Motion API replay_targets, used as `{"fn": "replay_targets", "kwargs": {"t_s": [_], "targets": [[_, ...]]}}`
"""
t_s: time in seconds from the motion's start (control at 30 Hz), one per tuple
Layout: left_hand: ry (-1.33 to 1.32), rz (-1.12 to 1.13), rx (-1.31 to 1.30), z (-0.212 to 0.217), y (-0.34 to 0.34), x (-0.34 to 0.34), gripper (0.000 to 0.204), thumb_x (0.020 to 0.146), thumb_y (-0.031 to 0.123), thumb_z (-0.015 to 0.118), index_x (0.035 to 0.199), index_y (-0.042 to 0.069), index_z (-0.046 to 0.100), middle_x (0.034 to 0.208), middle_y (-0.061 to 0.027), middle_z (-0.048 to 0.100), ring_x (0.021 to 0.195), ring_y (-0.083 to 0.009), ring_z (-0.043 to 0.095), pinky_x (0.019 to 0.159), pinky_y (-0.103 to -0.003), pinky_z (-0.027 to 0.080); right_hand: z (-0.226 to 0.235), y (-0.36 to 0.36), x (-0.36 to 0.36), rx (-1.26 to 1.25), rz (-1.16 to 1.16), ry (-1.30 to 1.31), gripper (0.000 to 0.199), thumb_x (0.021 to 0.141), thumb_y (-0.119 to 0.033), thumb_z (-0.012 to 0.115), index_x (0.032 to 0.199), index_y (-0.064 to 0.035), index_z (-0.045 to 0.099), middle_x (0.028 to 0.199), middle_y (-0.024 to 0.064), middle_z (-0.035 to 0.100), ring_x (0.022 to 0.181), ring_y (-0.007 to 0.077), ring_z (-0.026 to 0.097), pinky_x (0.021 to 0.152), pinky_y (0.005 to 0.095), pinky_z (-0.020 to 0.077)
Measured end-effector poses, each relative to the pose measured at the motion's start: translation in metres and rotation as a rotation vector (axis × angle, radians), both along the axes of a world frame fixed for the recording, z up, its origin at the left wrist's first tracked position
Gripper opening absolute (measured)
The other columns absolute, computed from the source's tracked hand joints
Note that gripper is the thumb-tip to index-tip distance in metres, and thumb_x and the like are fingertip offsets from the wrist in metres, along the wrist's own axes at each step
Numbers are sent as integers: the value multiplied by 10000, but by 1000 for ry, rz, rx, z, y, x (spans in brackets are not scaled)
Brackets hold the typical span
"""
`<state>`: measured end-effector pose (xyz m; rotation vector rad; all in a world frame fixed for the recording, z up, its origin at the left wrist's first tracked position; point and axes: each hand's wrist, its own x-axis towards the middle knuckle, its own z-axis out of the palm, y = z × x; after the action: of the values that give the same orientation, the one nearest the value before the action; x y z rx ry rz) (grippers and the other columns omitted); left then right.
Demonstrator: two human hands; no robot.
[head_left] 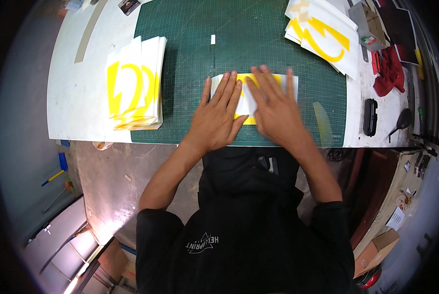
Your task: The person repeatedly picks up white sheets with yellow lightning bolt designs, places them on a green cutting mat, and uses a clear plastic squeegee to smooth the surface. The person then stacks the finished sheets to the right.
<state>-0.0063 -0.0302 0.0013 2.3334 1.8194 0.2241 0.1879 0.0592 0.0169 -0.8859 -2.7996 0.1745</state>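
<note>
Both hands lay flat and open, gripping nothing, on a white sheet with a yellow decal [255, 100] at the near middle of the green cutting mat [190, 73]. The left hand [218, 115] pinned it; the right hand [273, 105] looked mid-smoothing. Pressing evenly seemed required next.

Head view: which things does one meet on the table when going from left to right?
Stack of white sheets with yellow shapes → left hand → right hand, both flat on a white and yellow sheet on the green cutting mat → red cloth.
</note>
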Motion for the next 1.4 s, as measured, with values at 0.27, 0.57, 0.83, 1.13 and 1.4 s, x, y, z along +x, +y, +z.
{"fn": "replay_targets", "kwargs": {"t_s": [0.27,0.57,0.83,1.13,1.4], "targets": [[-21,30,-4,2,0,2,758,1083,455,424,1630,-53,298,1733,-242,234,1632,-376,177,1302,-612,53,-9,8,56,-65,-195,-56,599,1092,-367,503,1563,1,459,1685,173,374,1590,338,298,1282,649,98],[-2,99,5,-5,-8,7,762,1083,489,389,1630,-37,313,1736,-242,228,1637,-372,158,1298,-625,33,-6,-52,141,-288,-906,282,305,1021,-172,720,1208,16,570,1142,173,638,1037,237,631,960,446,483],[24,75,10,-4,-6,7,800,1076,482,401,1627,-84,271,1725,-276,225,1637,-380,155,1300,-619,43,-6,-44,1,-278,-497,846,353,939,60,648,1291,31,655,1000,201,713,877,313,751,737,384,605],[-29,93,23,-5,-9,6,799,1072,458,429,1628,-91,263,1723,-282,225,1629,-396,178,1299,-619,51,-19,-5,20,58,-584,520,366,876,15,715,1241,10,689,932,187,700,700,348,713,627,427,591],[-21,94,32,-7,-10,6,821,1066,496,457,1625,-81,287,1710,-286,261,1625,-393,199,1293,-629,48,-19,-66,74,64,-524,397,370,894,18,726,1260,60,689,925,152,726,640,262,693,565,371,569]]}}
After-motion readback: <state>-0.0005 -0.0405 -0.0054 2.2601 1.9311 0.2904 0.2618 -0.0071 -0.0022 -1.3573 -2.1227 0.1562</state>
